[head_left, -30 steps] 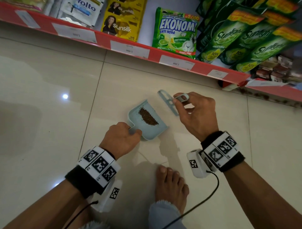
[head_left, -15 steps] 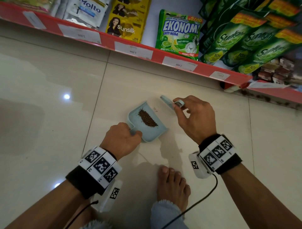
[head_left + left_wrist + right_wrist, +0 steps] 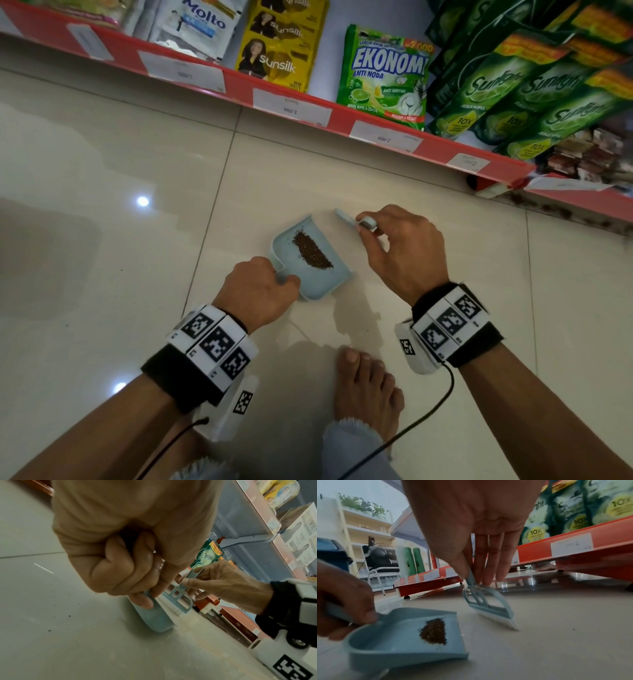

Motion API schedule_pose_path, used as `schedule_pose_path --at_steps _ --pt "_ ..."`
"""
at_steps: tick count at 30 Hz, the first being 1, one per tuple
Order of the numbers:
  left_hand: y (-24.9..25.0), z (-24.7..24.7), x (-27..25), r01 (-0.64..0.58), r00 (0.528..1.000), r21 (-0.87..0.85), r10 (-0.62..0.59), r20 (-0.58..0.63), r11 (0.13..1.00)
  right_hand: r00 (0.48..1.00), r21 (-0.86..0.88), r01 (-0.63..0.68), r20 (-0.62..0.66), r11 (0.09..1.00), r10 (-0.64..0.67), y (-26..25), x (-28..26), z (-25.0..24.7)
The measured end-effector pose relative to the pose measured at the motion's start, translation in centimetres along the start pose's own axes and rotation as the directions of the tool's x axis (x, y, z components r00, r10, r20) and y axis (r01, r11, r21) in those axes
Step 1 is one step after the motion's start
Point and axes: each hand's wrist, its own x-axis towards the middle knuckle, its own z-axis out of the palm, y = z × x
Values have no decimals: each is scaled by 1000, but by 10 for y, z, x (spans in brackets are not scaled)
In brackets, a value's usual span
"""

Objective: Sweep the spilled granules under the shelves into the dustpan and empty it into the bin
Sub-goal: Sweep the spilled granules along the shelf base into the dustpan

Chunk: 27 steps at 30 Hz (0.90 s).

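Note:
A light blue dustpan (image 3: 327,286) lies on the tiled floor with its mouth toward the shelf, and a brown pile of granules (image 3: 312,249) sits inside it. My left hand (image 3: 257,291) grips its handle at the near left corner. My right hand (image 3: 399,246) pinches the thin handle of a small blue brush (image 3: 344,219). In the right wrist view the brush (image 3: 489,607) stands tilted, its white bristles on the floor just right of the dustpan (image 3: 393,639) lip. The granules (image 3: 435,632) lie near that lip. The left wrist view shows the brush (image 3: 178,599) behind the dustpan (image 3: 154,616).
A red shelf edge (image 3: 236,87) with price tags and detergent sachets runs across the back. Dark specks (image 3: 565,212) lie along the shelf base at the far right. My bare foot (image 3: 366,387) rests just behind the dustpan. A blue bin (image 3: 330,553) stands at the far left.
My right hand has tipped the brush more upright and drawn it closer to the dustpan's mouth. The dustpan and my left hand have stayed in place.

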Motion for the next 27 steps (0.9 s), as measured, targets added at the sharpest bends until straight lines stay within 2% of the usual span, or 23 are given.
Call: schedule_pose_path --at_steps 2,3,5,8,10,12,15,18,22,23,25,27 --pt "0 -1 -1 6 1000 3 -6 5 1000 996 132 19 81 991 -30 -5 -2 3" --pt "0 -2 -1 6 1000 -2 -6 8 1000 997 235 -4 79 972 -15 -8 -2 3" --pt "-1 -2 -1 4 1000 -10 -4 9 1000 999 360 -41 -7 932 46 -10 -1 3" --pt "-2 -2 -2 1 1000 -16 -1 6 1000 992 247 -52 -97 968 78 -6 2 1" --pt "-2 -2 -2 4 1000 -14 -4 7 1000 994 112 -56 -86 992 66 -4 2 1" --pt "-2 -3 -2 4 1000 -10 -4 5 1000 999 40 -43 -15 998 44 -4 1 2" --pt "-2 -4 -3 -3 1000 -10 3 3 1000 996 212 -36 90 977 18 -9 -2 3" --pt "-4 -4 -3 -1 1000 -7 1 1 1000 997 347 -79 5 935 82 -10 4 -1" --pt "-6 -4 -4 -4 1000 -21 3 -10 1000 996 155 -19 -85 988 33 -6 20 0" --pt "-6 -4 -4 -4 1000 -22 4 -13 1000 998 104 -4 -68 995 11 -5 24 1" --pt "-6 -4 -4 -5 1000 -19 5 -18 1000 999 -1 20 46 1000 -20 -5 28 4" --pt "-7 -5 -4 -8 1000 -16 8 -23 1000 983 7 52 176 999 -52 -5 27 7"
